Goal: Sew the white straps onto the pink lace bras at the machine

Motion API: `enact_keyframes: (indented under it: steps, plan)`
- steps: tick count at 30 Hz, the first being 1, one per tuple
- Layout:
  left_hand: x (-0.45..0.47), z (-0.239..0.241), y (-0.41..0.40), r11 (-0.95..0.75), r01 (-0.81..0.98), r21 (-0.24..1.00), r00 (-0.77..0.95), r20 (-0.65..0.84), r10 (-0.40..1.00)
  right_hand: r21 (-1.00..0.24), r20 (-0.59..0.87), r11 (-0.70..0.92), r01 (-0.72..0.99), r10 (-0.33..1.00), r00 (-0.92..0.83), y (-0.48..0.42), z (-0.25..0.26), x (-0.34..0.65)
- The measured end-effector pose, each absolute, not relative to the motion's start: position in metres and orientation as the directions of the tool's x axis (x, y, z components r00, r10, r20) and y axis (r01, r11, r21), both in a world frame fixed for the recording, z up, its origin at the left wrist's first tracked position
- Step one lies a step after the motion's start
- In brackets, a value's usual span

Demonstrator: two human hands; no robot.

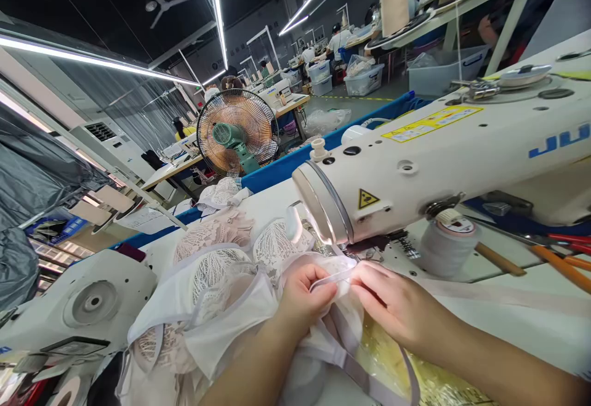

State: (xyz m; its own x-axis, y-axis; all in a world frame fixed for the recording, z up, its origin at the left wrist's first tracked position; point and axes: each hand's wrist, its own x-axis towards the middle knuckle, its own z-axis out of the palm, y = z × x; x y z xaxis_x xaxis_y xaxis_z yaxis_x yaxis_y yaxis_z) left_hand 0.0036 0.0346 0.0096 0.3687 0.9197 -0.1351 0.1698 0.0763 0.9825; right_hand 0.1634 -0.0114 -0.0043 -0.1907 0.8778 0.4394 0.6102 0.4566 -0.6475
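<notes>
My left hand [305, 298] is closed, pinching a narrow white elastic strap [330, 276] and the white lace garment [231, 283] under it. My right hand [392, 301] is closed too, gripping the same strap and fabric edge just right of the left hand. Both hands sit directly in front of the needle area of a white sewing machine [438, 159], whose head hangs above them. More white lace pieces [217, 227] are heaped to the left of my hands on the table.
A spool of thread [447, 239] stands right of the needle, with orange-handled tools [558, 258] behind it. An electric fan [237, 132] stands beyond a blue divider [277, 169]. Another machine [87, 301] sits at the lower left. People work at distant tables.
</notes>
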Motion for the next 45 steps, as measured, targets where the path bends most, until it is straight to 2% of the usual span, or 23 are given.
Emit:
enact_keyframes:
  steps: [3, 15, 45]
  plan:
    - [0.0029, 0.0092, 0.0343, 0.066, 0.179, 0.982, 0.384, -0.132, 0.914, -0.637, 0.402, 0.462, 0.617, 0.882, -0.245, -0.0117, -0.0047, 0.1632]
    - [0.0031, 0.0079, 0.0328, 0.013, 0.215, 0.976, 0.371, -0.094, 0.924, -0.641, 0.388, 0.439, 0.630, 0.893, -0.228, -0.0121, -0.0079, 0.1631]
    - [0.0011, 0.0052, 0.0336, 0.021, 0.215, 0.976, 0.396, -0.107, 0.912, -0.608, 0.453, 0.473, 0.637, 0.866, -0.211, -0.0121, -0.0053, 0.1617]
